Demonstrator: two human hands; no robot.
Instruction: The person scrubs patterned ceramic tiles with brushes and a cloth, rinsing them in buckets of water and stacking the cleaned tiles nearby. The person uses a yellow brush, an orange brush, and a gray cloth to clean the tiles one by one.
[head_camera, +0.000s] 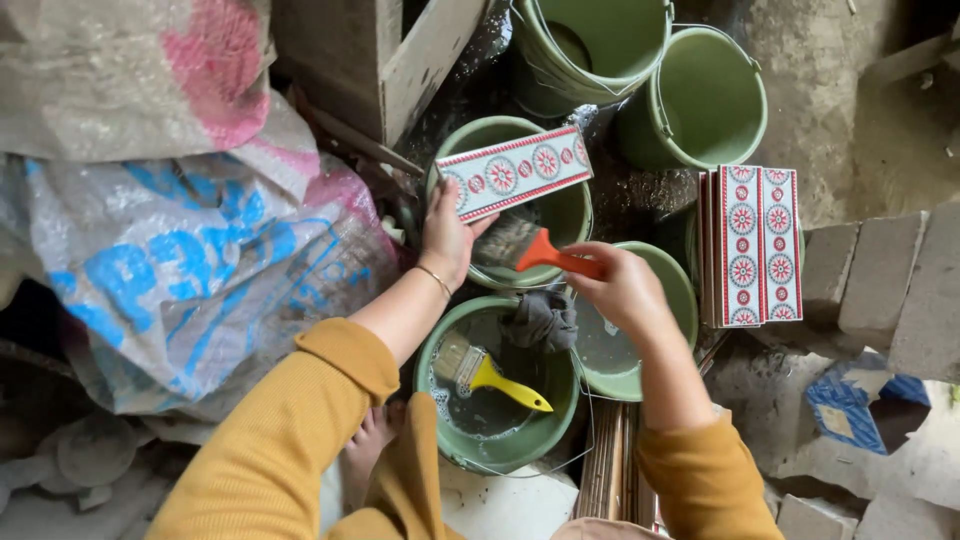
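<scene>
A patterned tile (514, 172) is held up by the left hand (447, 238), whose fingers are closed on its lower left end; the tile sits over a green bucket (560, 215), with its long axis running from lower left to upper right. Just below and right of the tile, a brush with an orange handle (545, 255) is gripped in the right hand (622, 290), the fingers wrapped around the handle. The bristles are pointed up and left towards the tile's lower edge and appear close to it, though contact cannot be told. The right hand is thus the nearer one to the tile's free face, which lies up and left of it. Below, a brush with a yellow handle (487, 374) is left lying in a second bucket (440, 420) beside a grey rag (541, 318). Further right, a stack of tiles (752, 245) is seen resting upright.
</scene>
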